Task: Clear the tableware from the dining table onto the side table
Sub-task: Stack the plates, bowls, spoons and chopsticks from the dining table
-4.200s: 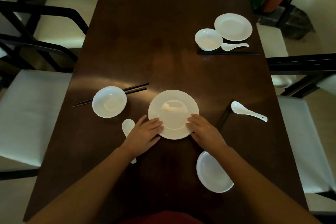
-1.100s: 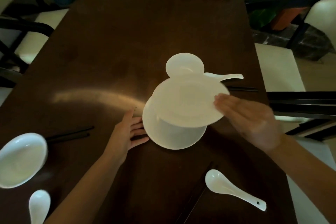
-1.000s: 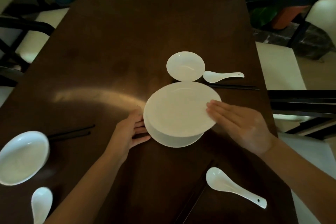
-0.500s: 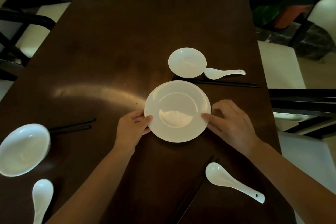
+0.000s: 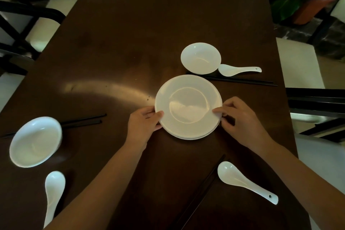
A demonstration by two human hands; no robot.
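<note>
I hold the plates (image 5: 188, 106) at mid worktop (image 5: 130, 33), left hand (image 5: 143, 126) and right hand (image 5: 240, 117) pinching opposite rims. The top plate can slide off if I tilt.

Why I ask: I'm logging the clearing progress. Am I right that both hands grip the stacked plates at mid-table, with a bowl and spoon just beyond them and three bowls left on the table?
Nearly. The head view shows two bowls, not three: one beyond the stacked plates beside a spoon, another at the left. The left hand and right hand do grip the stack.
</note>
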